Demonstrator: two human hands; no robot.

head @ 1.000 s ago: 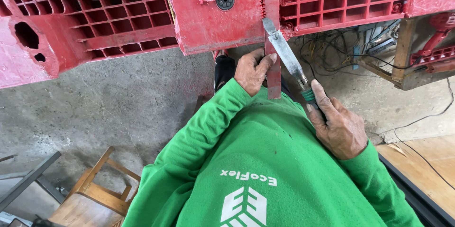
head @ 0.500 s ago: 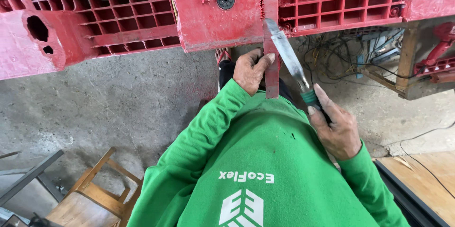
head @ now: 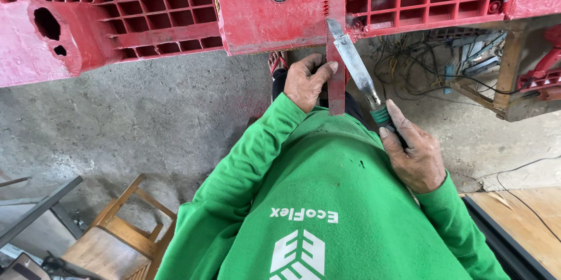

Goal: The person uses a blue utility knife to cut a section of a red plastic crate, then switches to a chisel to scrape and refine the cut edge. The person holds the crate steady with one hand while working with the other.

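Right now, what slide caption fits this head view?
Left hand steadies a red plastic strip while right hand angles a knife against it.

A red plastic pallet [head: 257, 11] walls off the whole top of the view, its narrow strip [head: 336, 90] hanging down between the left hand [head: 304, 81] and the knife blade [head: 353, 61] held by the right hand [head: 416, 154]. Open concrete floor [head: 146, 122] lies to the left of the left hand. Lower left, a wooden chair [head: 117, 233] blocks the way. To the right, tangled cables [head: 409, 69] and a wooden frame [head: 508, 81] crowd the space under the pallet.
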